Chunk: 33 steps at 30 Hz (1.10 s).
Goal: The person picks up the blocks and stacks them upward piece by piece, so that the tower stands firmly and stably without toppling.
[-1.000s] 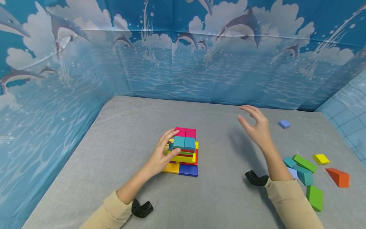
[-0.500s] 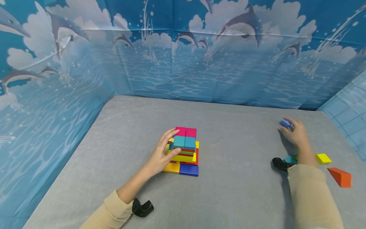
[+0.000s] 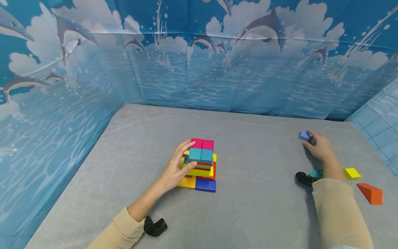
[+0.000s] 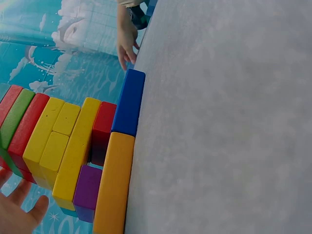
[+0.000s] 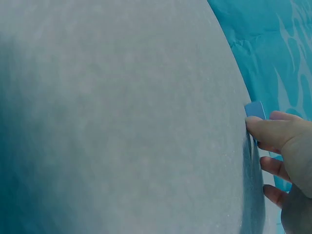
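Note:
A layered tower of coloured wooden blocks [image 3: 201, 155] stands mid-table, with pink and teal blocks at its top and orange and dark blue blocks at its base. Beside its left side is my left hand [image 3: 172, 171], fingers loosely spread and the thumb across the near face. In the left wrist view, those fingers [image 4: 19, 192] lie right at the red and green blocks. Far to the right, my right hand [image 3: 321, 148] pinches a small light blue block [image 3: 304, 135] between thumb and fingertips. The right wrist view shows the light blue block [image 5: 255, 109] sticking out past the thumb.
Near my right forearm lie a yellow block [image 3: 352, 173], an orange wedge [image 3: 370, 193] and a teal block [image 3: 314, 174]; the sleeve hides others. A dolphin-print curtain [image 3: 199, 76] surrounds the grey table [image 3: 248, 207] at the back and sides.
My right hand has swung from the air right of the tower to the light blue block and taken hold of it, then nudged it slightly left. My left hand stays at the tower.

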Each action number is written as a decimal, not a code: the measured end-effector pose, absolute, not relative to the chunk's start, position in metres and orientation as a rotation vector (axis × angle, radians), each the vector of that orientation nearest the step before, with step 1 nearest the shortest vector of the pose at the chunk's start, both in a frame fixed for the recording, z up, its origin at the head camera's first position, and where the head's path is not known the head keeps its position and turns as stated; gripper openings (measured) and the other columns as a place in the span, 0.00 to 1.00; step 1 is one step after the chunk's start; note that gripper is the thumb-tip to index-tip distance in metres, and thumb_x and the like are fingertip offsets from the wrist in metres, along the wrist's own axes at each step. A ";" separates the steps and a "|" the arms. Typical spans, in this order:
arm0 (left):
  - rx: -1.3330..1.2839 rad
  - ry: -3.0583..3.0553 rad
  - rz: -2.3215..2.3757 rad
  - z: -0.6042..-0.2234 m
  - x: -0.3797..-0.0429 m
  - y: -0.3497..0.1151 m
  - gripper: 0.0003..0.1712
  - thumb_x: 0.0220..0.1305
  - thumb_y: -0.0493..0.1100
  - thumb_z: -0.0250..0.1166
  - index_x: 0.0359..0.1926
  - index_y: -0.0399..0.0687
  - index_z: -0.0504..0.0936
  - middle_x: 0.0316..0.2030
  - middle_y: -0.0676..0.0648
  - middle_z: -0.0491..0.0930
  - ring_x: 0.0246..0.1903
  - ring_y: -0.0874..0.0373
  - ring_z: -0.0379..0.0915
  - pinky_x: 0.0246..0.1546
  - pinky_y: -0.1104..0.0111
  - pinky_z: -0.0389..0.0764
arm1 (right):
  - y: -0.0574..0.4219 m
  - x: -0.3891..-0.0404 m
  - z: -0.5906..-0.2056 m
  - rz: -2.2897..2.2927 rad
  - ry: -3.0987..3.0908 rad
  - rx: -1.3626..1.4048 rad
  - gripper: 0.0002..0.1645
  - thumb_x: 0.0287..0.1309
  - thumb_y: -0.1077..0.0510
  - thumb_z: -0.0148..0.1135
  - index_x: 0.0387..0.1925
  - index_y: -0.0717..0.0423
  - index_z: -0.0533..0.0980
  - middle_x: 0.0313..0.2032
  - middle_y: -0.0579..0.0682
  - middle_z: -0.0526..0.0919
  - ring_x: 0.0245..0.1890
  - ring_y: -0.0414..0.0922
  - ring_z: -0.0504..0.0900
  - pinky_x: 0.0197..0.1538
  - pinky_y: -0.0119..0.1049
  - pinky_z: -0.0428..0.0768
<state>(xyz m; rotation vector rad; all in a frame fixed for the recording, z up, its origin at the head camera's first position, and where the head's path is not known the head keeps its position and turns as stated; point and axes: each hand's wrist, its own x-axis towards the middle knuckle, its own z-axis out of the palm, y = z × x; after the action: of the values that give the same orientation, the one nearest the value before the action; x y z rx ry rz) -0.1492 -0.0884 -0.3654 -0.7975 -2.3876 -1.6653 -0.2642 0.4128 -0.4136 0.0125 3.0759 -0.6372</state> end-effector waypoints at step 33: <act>-0.804 -2.397 -1.668 -0.362 -0.148 -0.089 0.32 0.59 0.29 0.57 0.64 0.38 0.59 0.66 0.37 0.53 0.62 0.44 0.53 0.56 0.49 0.65 | 0.203 -0.238 -0.342 -1.377 2.955 -0.824 0.21 0.52 0.61 0.65 0.48 0.61 0.74 0.43 0.54 0.77 0.40 0.47 0.74 0.41 0.32 0.72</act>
<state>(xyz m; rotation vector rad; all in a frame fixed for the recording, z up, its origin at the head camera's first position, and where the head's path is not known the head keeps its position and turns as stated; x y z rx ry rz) -0.1482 -0.0886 -0.3625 -0.8036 -2.3968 -1.6680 -0.2380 0.2029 -0.3423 -0.8237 2.9548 -1.3766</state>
